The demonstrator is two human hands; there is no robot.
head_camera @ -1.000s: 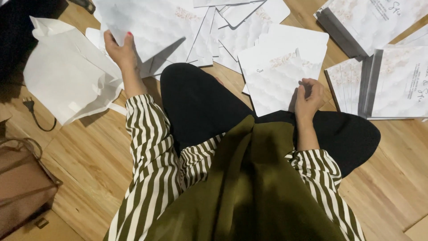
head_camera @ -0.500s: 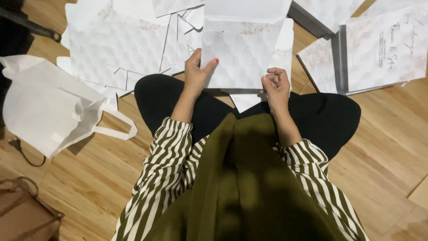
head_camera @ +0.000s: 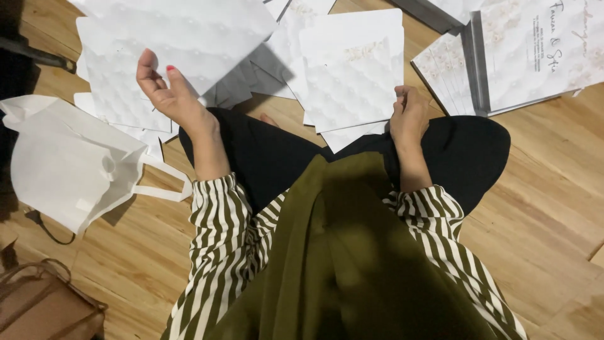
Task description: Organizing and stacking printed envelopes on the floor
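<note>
A: What does the view from above show?

B: A person sits cross-legged on a wooden floor [head_camera: 541, 208], in black trousers, a striped top and an olive scarf. White quilted-pattern cards lie scattered across the top of the frame.

A: Where is the left hand?

B: The left hand [head_camera: 168, 91] is raised at upper left, palm turned inward, fingers loosely spread. Its grip holds nothing. It hovers over a large white embossed sheet [head_camera: 170, 44] lying on the floor; I cannot tell whether the fingertips touch it.

A: And the right hand?

B: The right hand [head_camera: 409, 116] sits at centre right, resting on the knee. Its fingers are curled and pressed together at the lower right edge of a white embossed card [head_camera: 352, 75], which lies just above the lap. Whether the grip actually pinches that edge I cannot tell.

A: Anything else around?

B: A white fabric tote bag [head_camera: 69, 167] lies at middle left, a brown bag [head_camera: 44, 308] at the lower left corner, and a stack of printed cards with grey spines [head_camera: 503, 56] at upper right.
</note>
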